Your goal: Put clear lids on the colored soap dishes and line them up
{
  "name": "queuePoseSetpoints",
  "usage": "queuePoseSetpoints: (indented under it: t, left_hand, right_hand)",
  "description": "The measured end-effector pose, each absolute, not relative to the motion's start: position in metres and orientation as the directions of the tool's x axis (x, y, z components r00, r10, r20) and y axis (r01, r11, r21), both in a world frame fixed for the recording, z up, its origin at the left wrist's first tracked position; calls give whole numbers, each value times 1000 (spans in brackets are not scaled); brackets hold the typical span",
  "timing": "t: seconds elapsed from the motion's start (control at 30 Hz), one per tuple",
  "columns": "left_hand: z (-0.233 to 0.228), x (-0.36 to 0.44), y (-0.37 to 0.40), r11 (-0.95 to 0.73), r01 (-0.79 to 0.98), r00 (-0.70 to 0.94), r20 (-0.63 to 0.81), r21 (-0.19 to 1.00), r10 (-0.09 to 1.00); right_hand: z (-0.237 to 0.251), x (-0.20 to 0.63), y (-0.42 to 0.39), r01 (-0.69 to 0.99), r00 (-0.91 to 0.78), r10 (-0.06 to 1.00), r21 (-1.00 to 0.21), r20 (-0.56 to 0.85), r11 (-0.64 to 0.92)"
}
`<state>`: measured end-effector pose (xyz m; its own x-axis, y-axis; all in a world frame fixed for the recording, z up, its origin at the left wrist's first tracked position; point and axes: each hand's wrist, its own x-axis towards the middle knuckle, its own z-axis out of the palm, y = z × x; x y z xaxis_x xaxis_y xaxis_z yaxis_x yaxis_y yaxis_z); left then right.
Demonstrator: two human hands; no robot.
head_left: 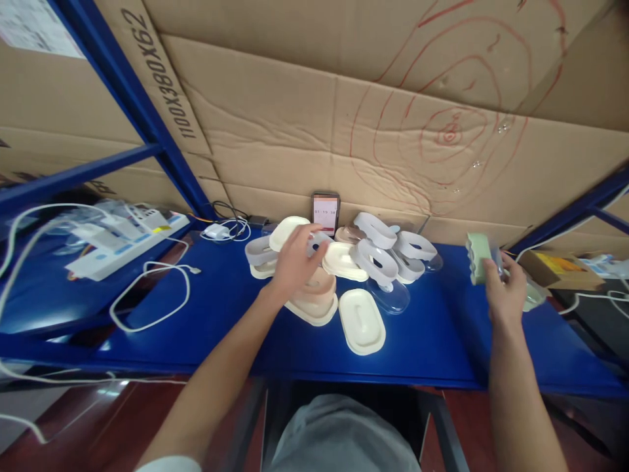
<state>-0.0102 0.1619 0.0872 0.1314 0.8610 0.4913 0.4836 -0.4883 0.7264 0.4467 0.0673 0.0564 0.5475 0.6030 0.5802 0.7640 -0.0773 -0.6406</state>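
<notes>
Two hands are at work over a blue bench (pixel 221 314). The left hand (pixel 295 259) reaches forward into a heap of oval plastic parts (pixel 373 252), its fingers curled loosely over a cream oval piece (pixel 287 231) at the back of the heap; whether it actually grips that piece cannot be told, since the fingers hide the contact. Just under the wrist lies a stack of peach and cream trays (pixel 317 298), and beside that stack, nearer the person, a single cream oval lid (pixel 362 321) lies flat on the bench. White ring-shaped frames (pixel 378 261) lean against each other to the right of the hand.

The right hand (pixel 504 288), well apart from the heap, is closed around a pale green part (pixel 477 257), held upright above the right end of the bench, with a clear piece partly visible behind the fingers.

A phone (pixel 325 213) stands against the cardboard wall (pixel 393 98) behind the heap, its screen lit. To the far left a white power strip (pixel 122 239) and a looped white cable (pixel 152 295) lie on the bench, and a yellow-topped box (pixel 560 267) sits at the far right
</notes>
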Motion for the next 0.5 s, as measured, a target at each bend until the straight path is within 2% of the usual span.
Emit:
queuePoseSetpoints:
  t: [0.07, 0.13, 0.23, 0.3, 0.4, 0.5]
  left_hand:
    - [87, 4, 147, -474, 96, 274, 435, 875, 858]
    - [85, 17, 134, -313, -201, 429, 371, 928, 824]
    - [80, 28, 124, -149, -374, 464, 324, 915, 825]
    - [78, 30, 125, -135, -397, 391, 300, 908, 870]
    - [76, 28, 132, -94, -402, 364, 253, 911, 897]
    - [73, 27, 134, 6, -402, 436, 186, 916, 881]
  right_hand:
    - [71, 403, 62, 751, 502, 624, -660, 599, 30]
    - [90, 346, 57, 744, 310, 709, -626, 634, 234]
    - [126, 264, 55, 707, -163, 767, -469, 621, 530]
    - [147, 231, 64, 635, -299, 765, -479, 570, 605]
    - [166, 230, 97, 568, -266, 816, -600, 514, 563]
    - [165, 262, 147, 600, -71, 862, -668, 503, 440]
